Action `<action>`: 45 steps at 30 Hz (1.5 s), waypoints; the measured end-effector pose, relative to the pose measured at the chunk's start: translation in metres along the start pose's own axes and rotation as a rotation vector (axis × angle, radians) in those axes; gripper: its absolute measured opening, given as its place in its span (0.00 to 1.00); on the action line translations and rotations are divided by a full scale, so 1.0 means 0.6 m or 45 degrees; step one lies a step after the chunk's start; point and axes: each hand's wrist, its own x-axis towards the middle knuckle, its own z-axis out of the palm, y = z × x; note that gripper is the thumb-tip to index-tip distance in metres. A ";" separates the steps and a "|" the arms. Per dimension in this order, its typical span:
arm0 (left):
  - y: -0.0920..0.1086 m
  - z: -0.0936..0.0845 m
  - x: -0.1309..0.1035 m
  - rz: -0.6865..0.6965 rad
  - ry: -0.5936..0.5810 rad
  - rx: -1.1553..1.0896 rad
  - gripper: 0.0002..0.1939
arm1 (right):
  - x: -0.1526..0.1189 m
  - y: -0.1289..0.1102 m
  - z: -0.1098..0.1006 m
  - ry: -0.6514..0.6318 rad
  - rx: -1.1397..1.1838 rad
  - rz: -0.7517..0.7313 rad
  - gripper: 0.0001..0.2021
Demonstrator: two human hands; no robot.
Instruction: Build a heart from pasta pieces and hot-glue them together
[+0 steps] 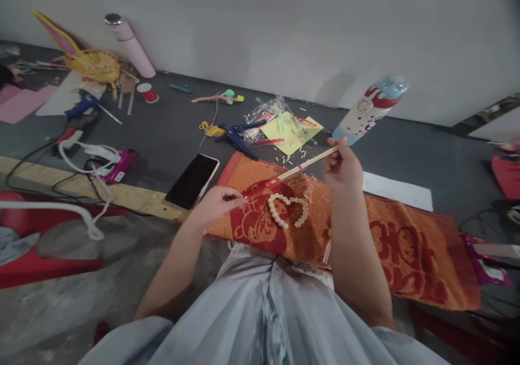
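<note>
Between my two hands stretches a pair of pale wooden chopsticks point(311, 162) with a red end or sleeve; I cannot tell which. My left hand point(215, 205) pinches the red end at the lower left. Closed around the pale end, my right hand point(344, 167) is higher up and to the right. Below the sticks, a heart shape point(304, 210) made of small pale pieces lies on an orange and red towel point(442, 235). Small pale bits point(286, 159) are scattered just beyond the towel, beside a yellow paper point(288, 137).
Blue-handled cutters point(235, 137) rest by the towel's far edge. A phone point(193, 181) lies left of it. A cartoon bottle point(368, 110) stands behind my right hand. Further left are a pink flask point(132, 48), a glue gun point(83, 105) and a power strip point(117, 167) with cables.
</note>
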 end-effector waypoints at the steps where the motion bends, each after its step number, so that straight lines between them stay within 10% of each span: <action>1: 0.000 -0.008 0.006 -0.003 0.037 0.021 0.15 | 0.008 -0.007 -0.012 0.046 0.040 -0.054 0.19; 11: 0.003 -0.060 0.128 0.145 0.672 0.479 0.08 | 0.018 -0.052 -0.082 0.450 0.310 -0.454 0.15; 22: 0.061 -0.038 0.155 0.439 0.897 0.898 0.08 | -0.070 0.031 -0.021 0.145 0.012 -0.396 0.14; 26: 0.080 0.019 0.109 0.609 0.709 0.675 0.20 | -0.090 0.051 -0.002 0.069 0.002 -0.363 0.15; 32: 0.064 0.094 0.109 0.229 0.149 -0.292 0.29 | -0.118 0.081 0.017 -0.067 -0.118 -0.356 0.14; 39: 0.052 0.095 0.116 -0.037 0.235 -0.895 0.17 | -0.126 0.103 0.000 -0.210 -0.602 -0.502 0.19; 45: 0.049 0.070 0.124 0.048 0.489 -0.664 0.14 | -0.122 0.105 -0.004 -0.126 -0.493 -0.467 0.17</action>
